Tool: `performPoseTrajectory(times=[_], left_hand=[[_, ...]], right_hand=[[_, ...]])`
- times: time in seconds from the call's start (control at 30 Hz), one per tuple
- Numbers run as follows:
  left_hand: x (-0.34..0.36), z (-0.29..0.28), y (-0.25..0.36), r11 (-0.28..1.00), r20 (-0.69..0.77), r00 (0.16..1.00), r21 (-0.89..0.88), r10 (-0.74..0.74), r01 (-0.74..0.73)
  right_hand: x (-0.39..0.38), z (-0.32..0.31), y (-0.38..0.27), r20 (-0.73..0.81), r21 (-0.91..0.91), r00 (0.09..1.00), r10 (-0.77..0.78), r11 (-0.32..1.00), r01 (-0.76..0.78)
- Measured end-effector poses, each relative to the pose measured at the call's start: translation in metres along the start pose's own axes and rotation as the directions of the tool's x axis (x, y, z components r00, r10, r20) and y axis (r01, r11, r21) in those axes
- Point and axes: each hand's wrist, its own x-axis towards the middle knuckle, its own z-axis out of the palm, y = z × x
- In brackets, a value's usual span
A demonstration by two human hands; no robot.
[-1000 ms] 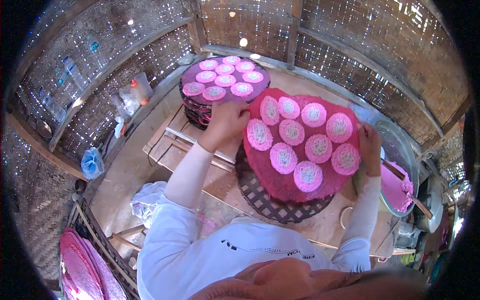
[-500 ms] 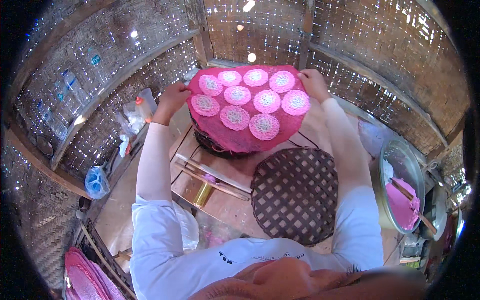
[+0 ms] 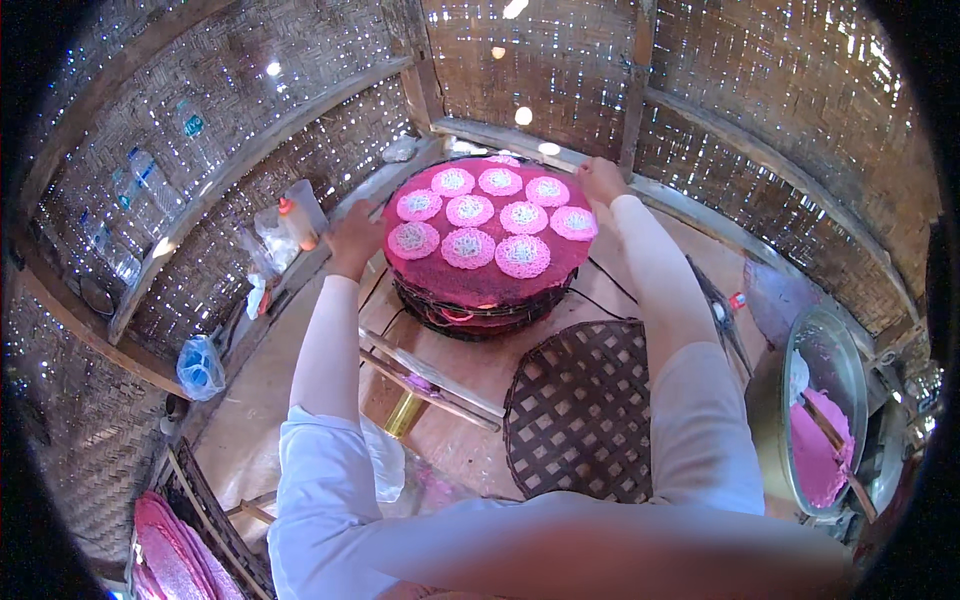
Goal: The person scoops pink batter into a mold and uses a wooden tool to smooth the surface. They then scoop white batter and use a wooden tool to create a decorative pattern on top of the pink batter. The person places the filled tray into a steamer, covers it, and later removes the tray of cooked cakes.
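The left hand (image 3: 355,238) is at the near-left rim of a round red cloth (image 3: 440,280), its fingers turned in toward the edge; whether they grip the fabric or only touch it, I cannot tell. The right hand (image 3: 603,180) is at the far-right rim with its fingers curled, and whether the edge is pinched in them I cannot tell either. The cloth lies between the two hands, spread over a stack of dark round trays (image 3: 470,325), its near edge to the right of the left hand and lower than it. Pink discs with pale, lacy centres (image 3: 468,249) sit in rows on the cloth, and another shows at the far rim, just left of the right hand. Nearer the body than the left hand, a wooden frame with a brass-coloured cylinder (image 3: 405,415) stands on the wooden worktop (image 3: 470,460). A dark open-weave tray (image 3: 580,410) lies nearer the body than the right hand, partly behind that forearm. Well to the right of the right hand is a large basin (image 3: 770,420) with a pink mass (image 3: 822,475) and a wooden stick (image 3: 825,428) in it. Just left of the left hand stands a bottle with an orange cap (image 3: 297,224)
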Motion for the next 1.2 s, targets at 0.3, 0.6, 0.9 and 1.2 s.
performPoseTrajectory(times=[0.3,0.6,0.9,1.2], left_hand=[[-0.176,-0.068,0.067,0.755,-0.318,0.876,-0.450,0.363,-0.476],[-0.353,-0.051,0.134,0.168,-0.034,0.588,-0.944,0.808,-0.285],[-0.475,-0.053,0.194,-0.123,-0.180,0.134,-0.928,0.974,-0.353],[-0.690,-0.080,0.340,-0.283,-0.225,-0.207,-0.905,0.952,-0.317]], right_hand=[[-0.213,-0.090,-0.023,-0.137,0.210,0.985,-0.104,0.969,0.132],[-0.558,-0.136,-0.053,-0.265,0.267,0.709,0.654,0.756,-0.598],[-0.716,-0.146,-0.093,-0.317,0.149,0.680,0.661,0.743,-0.652],[-0.944,-0.207,-0.063,-0.389,0.070,0.596,0.702,0.668,-0.741]])
